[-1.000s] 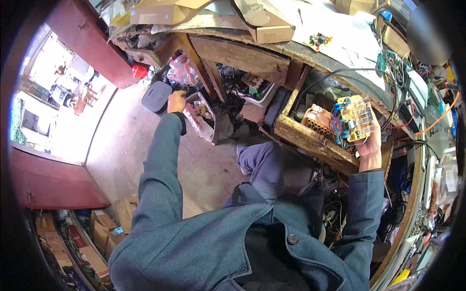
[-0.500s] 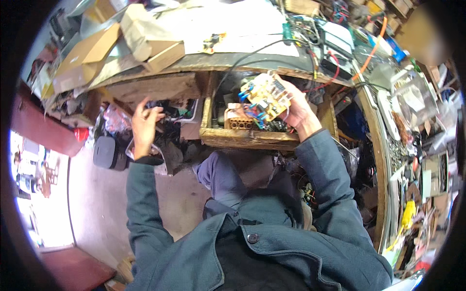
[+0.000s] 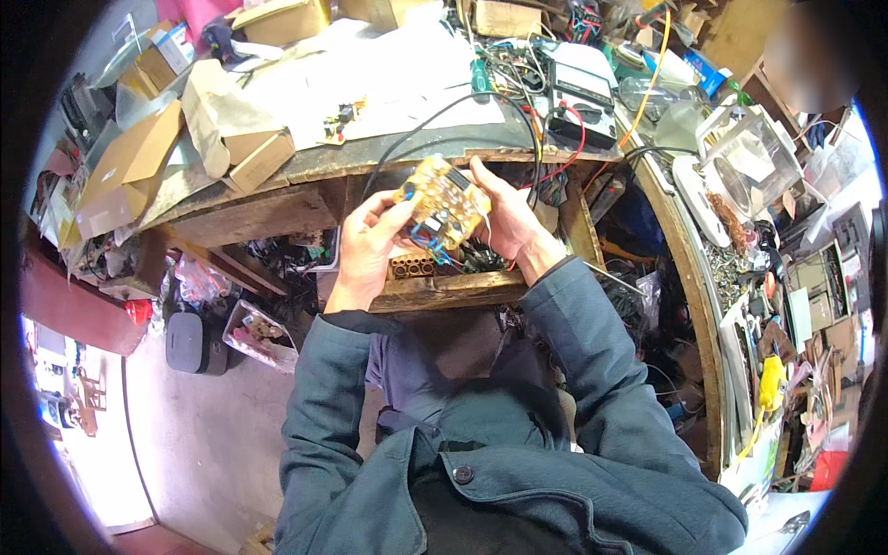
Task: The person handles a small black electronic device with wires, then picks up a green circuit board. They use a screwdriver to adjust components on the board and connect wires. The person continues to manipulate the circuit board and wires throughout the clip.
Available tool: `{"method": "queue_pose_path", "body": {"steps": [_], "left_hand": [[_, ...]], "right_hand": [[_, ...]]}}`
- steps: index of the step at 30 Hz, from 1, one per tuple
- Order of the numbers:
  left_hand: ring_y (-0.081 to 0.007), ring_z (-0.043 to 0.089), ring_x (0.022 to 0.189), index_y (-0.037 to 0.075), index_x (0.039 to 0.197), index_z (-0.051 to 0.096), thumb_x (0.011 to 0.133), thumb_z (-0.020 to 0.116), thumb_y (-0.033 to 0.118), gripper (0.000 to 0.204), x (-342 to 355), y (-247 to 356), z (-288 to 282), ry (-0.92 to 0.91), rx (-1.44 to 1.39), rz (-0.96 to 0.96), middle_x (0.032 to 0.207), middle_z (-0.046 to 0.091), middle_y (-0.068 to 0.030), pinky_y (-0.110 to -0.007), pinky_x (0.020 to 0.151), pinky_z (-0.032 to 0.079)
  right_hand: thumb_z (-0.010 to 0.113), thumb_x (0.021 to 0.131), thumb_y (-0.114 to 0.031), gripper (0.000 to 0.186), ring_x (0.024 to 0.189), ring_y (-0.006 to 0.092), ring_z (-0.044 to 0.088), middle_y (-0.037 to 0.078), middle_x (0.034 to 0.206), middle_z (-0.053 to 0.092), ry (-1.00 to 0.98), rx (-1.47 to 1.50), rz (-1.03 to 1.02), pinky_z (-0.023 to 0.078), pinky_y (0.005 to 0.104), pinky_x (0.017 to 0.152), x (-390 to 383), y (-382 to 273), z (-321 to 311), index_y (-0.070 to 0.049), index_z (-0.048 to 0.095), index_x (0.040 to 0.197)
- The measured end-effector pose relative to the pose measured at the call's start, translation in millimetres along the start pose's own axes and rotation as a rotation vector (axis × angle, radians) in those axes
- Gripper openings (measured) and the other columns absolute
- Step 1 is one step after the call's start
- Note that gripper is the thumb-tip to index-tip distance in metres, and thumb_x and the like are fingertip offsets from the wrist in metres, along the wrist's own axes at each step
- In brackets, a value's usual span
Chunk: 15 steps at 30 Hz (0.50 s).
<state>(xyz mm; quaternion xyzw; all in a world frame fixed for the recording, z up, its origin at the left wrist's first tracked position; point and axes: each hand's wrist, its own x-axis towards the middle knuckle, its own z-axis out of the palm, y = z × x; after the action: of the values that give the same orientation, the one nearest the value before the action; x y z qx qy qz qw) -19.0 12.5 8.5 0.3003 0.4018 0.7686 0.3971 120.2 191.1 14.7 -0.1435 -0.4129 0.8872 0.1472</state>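
Observation:
A yellowish circuit board point(image 3: 446, 205) with a dark block and several blue parts is held up between my hands, over an open wooden drawer point(image 3: 453, 289). My left hand point(image 3: 368, 242) closes on the board's left edge, thumb and fingers by a blue part. Around its right edge my right hand point(image 3: 511, 220) is wrapped, thumb up along the side and the other fingers hidden behind. Below the board, at the drawer's front, lies a brown block with round holes point(image 3: 413, 267). Much of what the drawer holds is hidden by the board and hands.
The bench top carries white paper point(image 3: 398, 79), a small circuit board point(image 3: 344, 120), a green screwdriver handle point(image 3: 479, 76) and a meter with leads point(image 3: 581, 92). Cardboard boxes point(image 3: 129, 176) crowd the left. On the floor are a black case point(image 3: 194, 342) and a white box point(image 3: 262, 335).
My left hand has come from the left, beside the drawer, to take hold of the board's left edge. The board has turned in my right hand. The view has shifted.

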Motion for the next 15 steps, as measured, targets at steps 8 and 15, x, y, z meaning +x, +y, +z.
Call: {"method": "queue_pose_path", "body": {"steps": [8,15], "left_hand": [[-0.0208,0.075,0.094,-0.003,0.124,0.059,0.100,0.070,0.011,0.030,-6,6,5,0.210,-0.074,0.130,0.109,0.075,-0.0139,-0.038,0.088,0.063],[-0.0224,0.077,0.087,-0.004,0.130,0.056,0.099,0.070,0.005,0.035,-6,3,6,0.224,0.029,0.112,0.107,0.076,-0.0169,-0.037,0.070,0.067]], "right_hand": [[0.075,0.098,-0.020,0.045,0.088,0.0138,0.072,0.008,0.101,0.075,0.000,-0.304,-0.220,0.058,0.0283,0.076,-10,-4,12,-0.003,0.060,0.137],[0.079,0.095,-0.012,0.026,0.074,0.0107,0.069,0.006,0.090,0.074,0.006,-0.372,-0.278,0.055,0.0243,0.068,-6,3,7,-0.003,0.068,0.117]]}}
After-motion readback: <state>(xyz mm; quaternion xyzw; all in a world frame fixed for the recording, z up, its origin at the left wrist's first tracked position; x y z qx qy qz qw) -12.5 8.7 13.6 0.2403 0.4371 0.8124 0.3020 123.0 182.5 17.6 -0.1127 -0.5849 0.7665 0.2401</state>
